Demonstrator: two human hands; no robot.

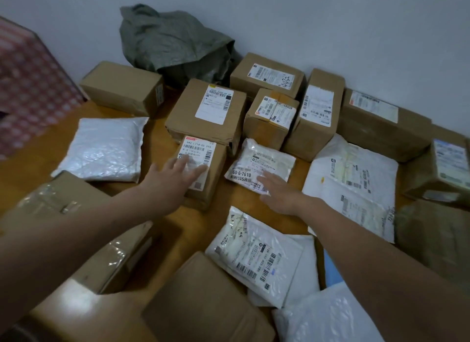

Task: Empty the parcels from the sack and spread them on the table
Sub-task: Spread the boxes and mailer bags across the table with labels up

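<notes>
Left hand (173,181) flat, laid on small labelled carton (216,163); right hand (279,194) flat, fingertips laid on white mailer (264,158).

Bare table (218,224) shows as a narrow lane at frame centre, between the small labelled box (206,161) and the clear-wrapped mailer (262,161), widening toward lower centre. A tight row of cardboard boxes (208,107) walls off the upper middle, with the sack (173,44) slumped behind it. White mailers (351,184) cover the right, and big boxes (66,189) crowd the lower left.
</notes>
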